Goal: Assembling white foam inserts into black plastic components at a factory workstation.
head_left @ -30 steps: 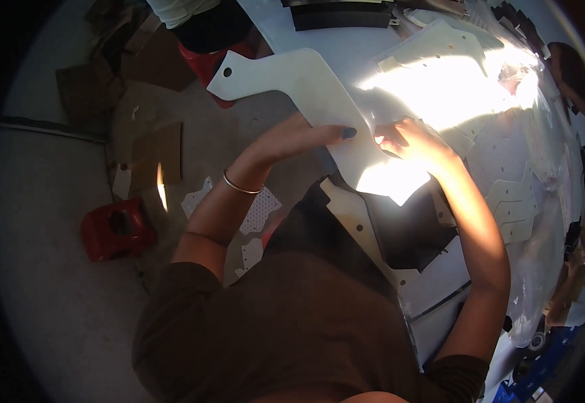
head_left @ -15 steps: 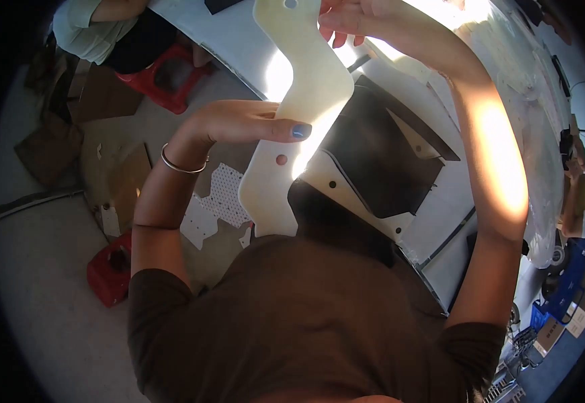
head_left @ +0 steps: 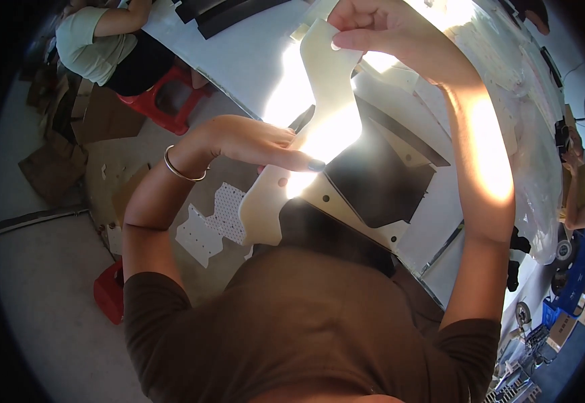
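A cream, wavy-edged flat panel (head_left: 332, 87) with a few round holes is held up slantwise in front of my chest. Its lower half is gripped by my left hand (head_left: 265, 144), thumb across the face and fingers behind. At the far top end, my right hand (head_left: 366, 30) pinches the panel's edge between thumb and fingers. Strong sunlight falls across the panel's middle. Beneath it on the table lie black sheets (head_left: 390, 174) and a cream strip (head_left: 346, 211) with dark holes, partly overlapping.
The white table (head_left: 232, 74) carries black strips (head_left: 228, 13) at its far side and clear plastic film (head_left: 531, 134) at right. A person (head_left: 97, 40) sits at far left by a red stool (head_left: 171, 101). Perforated white sheets (head_left: 228, 208) and cardboard (head_left: 107, 114) lie lower left.
The panel has been lowered and tilted, so its top end now shows. My right hand has shifted slightly, now pinching that end; my left hand has moved a little down and right.
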`<state>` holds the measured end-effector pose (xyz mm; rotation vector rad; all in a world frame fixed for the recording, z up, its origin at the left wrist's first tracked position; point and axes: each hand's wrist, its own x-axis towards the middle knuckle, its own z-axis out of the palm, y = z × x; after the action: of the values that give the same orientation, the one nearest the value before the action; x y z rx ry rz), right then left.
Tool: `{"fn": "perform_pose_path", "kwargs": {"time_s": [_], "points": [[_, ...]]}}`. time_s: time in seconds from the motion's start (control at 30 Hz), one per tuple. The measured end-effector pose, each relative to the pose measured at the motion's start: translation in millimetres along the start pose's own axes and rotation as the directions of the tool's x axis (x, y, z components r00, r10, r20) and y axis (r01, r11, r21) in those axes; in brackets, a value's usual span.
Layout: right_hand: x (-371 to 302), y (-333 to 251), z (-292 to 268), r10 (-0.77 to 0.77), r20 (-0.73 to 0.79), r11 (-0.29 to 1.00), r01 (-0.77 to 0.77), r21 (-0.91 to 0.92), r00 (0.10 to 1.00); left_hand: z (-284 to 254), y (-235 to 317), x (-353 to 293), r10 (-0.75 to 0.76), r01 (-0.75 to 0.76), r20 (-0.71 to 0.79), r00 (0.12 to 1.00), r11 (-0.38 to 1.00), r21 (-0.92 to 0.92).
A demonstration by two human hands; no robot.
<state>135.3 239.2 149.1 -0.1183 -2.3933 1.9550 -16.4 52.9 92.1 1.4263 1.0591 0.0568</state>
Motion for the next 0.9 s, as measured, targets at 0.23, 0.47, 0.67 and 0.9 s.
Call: {"fn": "perform_pose_path", "kwargs": {"time_s": [0.23, 0.47, 0.67, 0.9], "points": [[-44, -68, -1, -0.396, -0.367, 0.917, 0.387, -0.102, 0.842, -21, -43, -8, 0.61, -0.486, -0.295, 0.736, 0.172, -0.857], [-57, -84, -23, -0.56, -0.48, 0.749, 0.66, 0.056, 0.675, -24, -16, 36, 0.462, -0.759, -0.711, 0.53, 0.633, -0.153], [-65, -18, 3, -0.282, -0.614, 0.894, 0.435, 0.111, 0.737, -3, 31, 31, 0.236, -0.803, -0.972, 0.01, 0.581, 0.133], [-96, 22, 13, -0.296, -0.806, 0.901, -0.13, -0.414, 0.513, -7, 6, 33, 0.314, -0.591, -0.945, 0.087, 0.781, 0.205]]}}
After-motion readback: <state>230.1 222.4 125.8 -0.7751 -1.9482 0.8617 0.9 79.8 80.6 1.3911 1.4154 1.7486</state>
